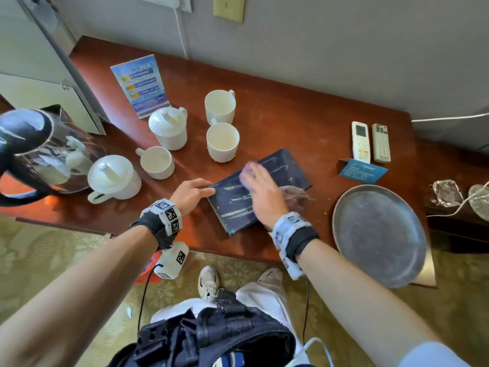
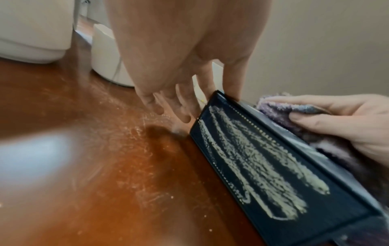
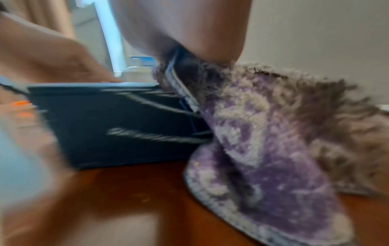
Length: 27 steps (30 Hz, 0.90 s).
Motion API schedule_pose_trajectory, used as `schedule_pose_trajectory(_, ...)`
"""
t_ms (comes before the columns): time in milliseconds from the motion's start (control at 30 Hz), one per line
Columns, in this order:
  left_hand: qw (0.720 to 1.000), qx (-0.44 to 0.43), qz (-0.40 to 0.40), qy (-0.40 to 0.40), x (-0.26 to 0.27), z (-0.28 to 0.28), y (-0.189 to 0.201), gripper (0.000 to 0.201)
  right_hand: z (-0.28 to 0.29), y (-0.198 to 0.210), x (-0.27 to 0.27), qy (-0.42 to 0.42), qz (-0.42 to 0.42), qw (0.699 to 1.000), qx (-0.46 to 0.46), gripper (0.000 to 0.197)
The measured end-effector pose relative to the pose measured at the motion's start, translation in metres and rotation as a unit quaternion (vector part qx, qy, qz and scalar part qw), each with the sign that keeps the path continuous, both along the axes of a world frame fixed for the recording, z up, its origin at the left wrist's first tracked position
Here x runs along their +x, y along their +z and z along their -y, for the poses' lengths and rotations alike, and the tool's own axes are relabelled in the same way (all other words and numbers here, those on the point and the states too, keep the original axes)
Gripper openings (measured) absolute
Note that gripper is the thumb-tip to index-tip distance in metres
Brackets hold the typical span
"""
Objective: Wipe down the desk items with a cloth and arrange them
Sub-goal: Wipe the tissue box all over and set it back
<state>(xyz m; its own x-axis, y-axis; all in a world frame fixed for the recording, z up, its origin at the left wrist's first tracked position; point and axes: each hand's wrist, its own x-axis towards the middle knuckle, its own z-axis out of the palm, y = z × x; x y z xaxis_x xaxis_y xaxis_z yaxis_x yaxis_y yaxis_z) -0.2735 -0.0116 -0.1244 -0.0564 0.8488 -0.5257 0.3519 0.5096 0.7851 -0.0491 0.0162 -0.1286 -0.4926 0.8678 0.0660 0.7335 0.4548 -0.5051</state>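
A dark blue folder (image 1: 288, 173) lies flat on the red-brown desk (image 1: 291, 117), with pale dust streaks across its cover (image 2: 263, 174). My right hand (image 1: 259, 186) presses a purple fluffy cloth (image 1: 296, 197) onto the folder's right half. In the left wrist view its thumb and fingers (image 2: 336, 116) pinch the cloth (image 2: 280, 108). My left hand (image 1: 206, 188) rests straight fingers (image 2: 179, 103) against the folder's left edge. The right wrist view is blurred and shows the cloth (image 3: 273, 149) draped over the folder (image 3: 115, 119).
Three open white cups (image 1: 222, 141) and two lidded ones (image 1: 168, 128) stand left of the folder, with a glass kettle (image 1: 39, 152) at far left and a leaflet stand (image 1: 140, 84) behind. Two remotes (image 1: 360, 141), a blue card (image 1: 362, 172) and a round metal tray (image 1: 378, 234) lie on the right.
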Motion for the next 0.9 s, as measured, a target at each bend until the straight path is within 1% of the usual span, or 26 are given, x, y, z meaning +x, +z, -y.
schedule_pose_trajectory(67,1.000,0.003,0.010,-0.003,0.000,0.000,0.000,0.009,0.019,-0.002,-0.014,0.067,0.006,0.998,-0.001,0.060)
schedule_pose_trajectory(133,1.000,0.006,0.014,0.003,0.001,0.002,0.000,0.012,0.015,0.002,-0.006,0.113,0.027,0.993,0.002,0.070)
schedule_pose_trajectory(167,1.000,0.008,0.017,0.008,0.001,0.004,-0.001,0.016,0.007,0.004,0.005,0.116,0.030,0.993,-0.002,0.073)
schedule_pose_trajectory(200,1.000,0.010,0.021,0.014,0.002,0.006,-0.002,0.019,-0.004,0.006,0.018,0.098,0.039,0.994,-0.014,0.075)
schedule_pose_trajectory(267,0.999,0.013,0.038,0.026,0.002,0.007,-0.003,0.020,-0.029,0.012,0.046,-0.001,0.063,0.996,-0.061,0.079)
schedule_pose_trajectory(333,0.998,0.014,0.062,0.031,0.005,0.003,-0.001,0.018,-0.049,0.017,0.067,-0.094,0.073,0.990,-0.081,0.080)
schedule_pose_trajectory(433,0.998,0.024,0.054,0.013,0.011,-0.009,0.003,0.019,-0.062,0.018,0.075,-0.155,0.061,0.983,-0.084,0.074)
schedule_pose_trajectory(533,0.998,0.024,0.054,-0.006,0.010,-0.017,0.004,0.013,-0.057,0.015,0.058,-0.195,0.064,0.976,-0.067,0.067)
schedule_pose_trajectory(567,0.998,0.021,0.053,-0.011,0.009,-0.018,0.003,0.012,-0.050,0.014,0.048,-0.181,0.046,0.981,-0.046,0.064)
schedule_pose_trajectory(633,0.999,0.012,0.049,-0.015,0.006,-0.019,0.002,0.012,-0.023,0.007,0.022,-0.085,-0.006,0.996,0.009,0.052)
schedule_pose_trajectory(667,0.999,0.010,0.048,-0.015,0.005,-0.019,0.001,0.012,-0.008,0.000,0.010,-0.030,-0.013,0.999,0.019,0.044)
schedule_pose_trajectory(700,0.999,0.009,0.048,-0.015,0.005,-0.020,0.001,0.011,0.004,-0.003,0.004,0.011,-0.011,1.000,0.019,0.041)
schedule_pose_trajectory(767,0.999,0.010,0.050,-0.013,0.005,-0.019,-0.001,0.010,0.007,-0.001,0.007,0.059,0.006,0.998,0.009,0.043)
schedule_pose_trajectory(800,0.999,0.012,0.051,-0.012,0.005,-0.019,-0.002,0.010,-0.002,0.001,0.016,0.059,0.015,0.998,0.007,0.047)
schedule_pose_trajectory(833,0.998,0.014,0.053,-0.013,0.005,-0.018,-0.002,0.011,-0.017,0.003,0.028,0.036,0.036,0.999,-0.001,0.051)
schedule_pose_trajectory(900,0.998,0.018,0.057,-0.011,0.005,-0.017,-0.001,0.013,-0.055,0.009,0.056,-0.044,0.080,0.996,-0.018,0.060)
